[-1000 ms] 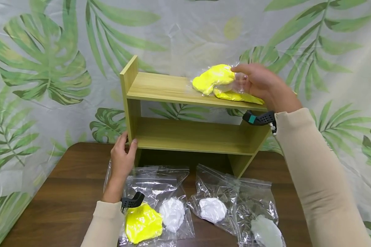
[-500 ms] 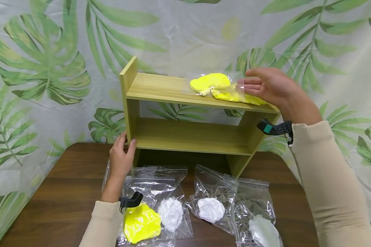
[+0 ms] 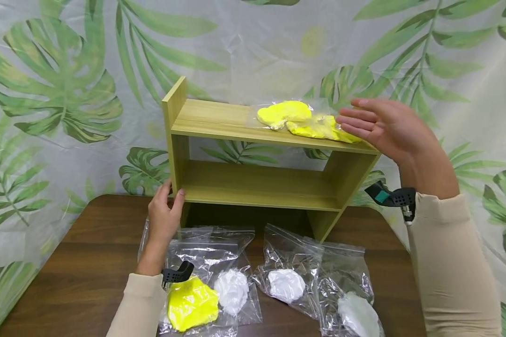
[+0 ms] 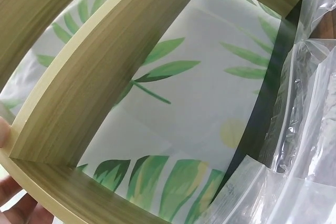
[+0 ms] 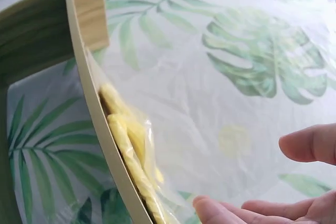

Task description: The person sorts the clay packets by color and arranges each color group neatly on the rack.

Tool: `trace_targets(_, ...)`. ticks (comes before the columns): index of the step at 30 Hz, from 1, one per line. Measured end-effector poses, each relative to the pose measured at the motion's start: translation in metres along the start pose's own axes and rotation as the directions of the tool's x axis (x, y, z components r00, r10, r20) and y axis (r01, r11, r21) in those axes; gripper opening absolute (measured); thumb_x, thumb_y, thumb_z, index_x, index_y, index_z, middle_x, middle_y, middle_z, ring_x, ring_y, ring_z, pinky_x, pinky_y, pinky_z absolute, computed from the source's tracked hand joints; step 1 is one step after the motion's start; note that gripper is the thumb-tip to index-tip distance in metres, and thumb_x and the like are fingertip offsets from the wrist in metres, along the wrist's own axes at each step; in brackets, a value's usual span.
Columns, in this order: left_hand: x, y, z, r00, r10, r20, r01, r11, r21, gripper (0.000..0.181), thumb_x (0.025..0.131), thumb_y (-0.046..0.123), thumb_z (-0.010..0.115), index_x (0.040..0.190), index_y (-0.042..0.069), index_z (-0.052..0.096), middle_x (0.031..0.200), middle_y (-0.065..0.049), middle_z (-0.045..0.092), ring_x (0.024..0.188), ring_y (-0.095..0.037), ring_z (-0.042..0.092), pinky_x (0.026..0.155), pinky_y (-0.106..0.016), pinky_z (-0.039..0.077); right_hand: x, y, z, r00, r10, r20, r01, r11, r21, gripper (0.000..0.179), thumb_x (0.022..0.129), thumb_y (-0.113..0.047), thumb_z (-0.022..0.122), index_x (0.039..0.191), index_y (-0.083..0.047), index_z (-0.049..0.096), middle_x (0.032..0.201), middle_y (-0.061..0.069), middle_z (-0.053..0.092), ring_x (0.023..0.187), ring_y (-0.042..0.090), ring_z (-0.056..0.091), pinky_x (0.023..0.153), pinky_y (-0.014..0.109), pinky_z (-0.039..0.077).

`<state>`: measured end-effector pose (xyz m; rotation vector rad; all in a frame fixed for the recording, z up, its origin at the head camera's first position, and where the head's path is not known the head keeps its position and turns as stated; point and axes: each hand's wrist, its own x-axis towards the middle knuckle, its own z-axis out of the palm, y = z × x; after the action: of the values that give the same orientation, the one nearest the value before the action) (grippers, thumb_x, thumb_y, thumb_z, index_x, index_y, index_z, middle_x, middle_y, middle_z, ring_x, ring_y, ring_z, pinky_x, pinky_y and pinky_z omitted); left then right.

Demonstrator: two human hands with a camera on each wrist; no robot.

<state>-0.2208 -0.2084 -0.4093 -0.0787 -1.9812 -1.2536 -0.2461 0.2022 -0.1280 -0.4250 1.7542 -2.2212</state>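
Observation:
A small wooden shelf rack [image 3: 257,187] stands on the table. My left hand [image 3: 164,213] holds its left side panel, thumb in front and fingers behind; the left wrist view shows those fingertips [image 4: 23,211] at the panel's edge. On the top board lie two clear bags of bright yellow soft stuff, one bag [image 3: 284,113] partly over the other bag [image 3: 322,131]. My right hand [image 3: 390,128] is held with fingers straight beside the right end of the top board, nothing in it. In the right wrist view, the yellow bags [image 5: 131,145] lie apart from its fingers.
On the brown table [image 3: 88,252] in front of the rack lie zip bags: one with a yellow lump [image 3: 193,304], others with white lumps, such as the lump [image 3: 286,285] in the middle and the lump [image 3: 358,313] at right. A leaf-print cloth [image 3: 253,56] hangs behind.
My right hand has let go of the upper yellow bag, which has dropped flat onto the top board, and has drawn away to the right. The left hand stays on the side panel.

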Motion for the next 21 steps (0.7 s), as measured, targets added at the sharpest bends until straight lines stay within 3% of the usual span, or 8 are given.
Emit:
trace_targets(4, -0.001, 0.000, 0.000, 1.000, -0.008, 0.013, 0.008, 1.000, -0.008, 0.041, 0.094, 0.012, 0.060, 0.134, 0.002, 0.055, 0.117, -0.020, 0.061, 0.099, -0.029, 0.060, 0.070, -0.007, 0.043, -0.011, 0.008, -0.005, 0.999, -0.050, 0.020, 0.047, 0.993, 0.109, 0.066, 0.099, -0.004, 0.050, 0.154, -0.005, 0.014, 0.149, 0.019, 0.034, 0.139, 0.037, 0.030, 0.105, 0.040, 0.038)
trace_targets(7, -0.001, -0.001, 0.000, 1.000, -0.006, 0.015, 0.006, 1.000, -0.003, 0.040, 0.095, 0.012, 0.059, 0.133, 0.002, 0.055, 0.118, -0.020, 0.061, 0.104, -0.030, 0.059, 0.072, -0.023, 0.052, -0.017, 0.015, -0.007, 0.996, -0.077, 0.038, 0.069, 0.984, 0.165, 0.063, 0.099, -0.002, 0.048, 0.153, -0.002, 0.016, 0.140, 0.021, 0.046, 0.132, 0.038, 0.042, 0.104, 0.042, 0.039)
trace_targets(11, -0.001, -0.001, 0.000, 1.000, -0.003, 0.016, 0.003, 1.000, 0.005, 0.040, 0.095, 0.013, 0.059, 0.134, 0.001, 0.055, 0.119, -0.020, 0.060, 0.107, -0.031, 0.059, 0.073, -0.045, 0.053, -0.026, 0.027, -0.005, 0.991, -0.114, 0.063, 0.102, 0.979, 0.175, 0.056, 0.100, -0.002, 0.045, 0.151, -0.001, 0.022, 0.139, 0.023, 0.047, 0.129, 0.038, 0.046, 0.102, 0.041, 0.042)
trace_targets(17, -0.001, -0.001, -0.001, 1.000, 0.000, 0.014, 0.000, 1.000, 0.006, 0.041, 0.095, 0.013, 0.059, 0.134, 0.002, 0.055, 0.120, -0.020, 0.060, 0.106, -0.031, 0.059, 0.073, -0.043, 0.051, -0.040, 0.044, -0.002, 0.979, -0.162, 0.120, 0.138, 0.972, 0.189, 0.038, 0.102, -0.001, 0.037, 0.139, 0.005, 0.040, 0.145, 0.025, 0.040, 0.131, 0.039, 0.042, 0.103, 0.042, 0.039)
trace_targets(21, 0.000, -0.001, -0.001, 1.000, 0.007, 0.011, -0.007, 1.000, -0.002, 0.041, 0.094, 0.012, 0.059, 0.133, 0.002, 0.055, 0.119, -0.021, 0.060, 0.105, -0.033, 0.058, 0.074, -0.049, 0.050, -0.047, 0.058, -0.001, 0.972, -0.194, 0.131, 0.164, 0.964, 0.210, 0.039, 0.102, 0.000, 0.035, 0.141, 0.009, 0.038, 0.143, 0.028, 0.041, 0.130, 0.041, 0.043, 0.102, 0.043, 0.038)
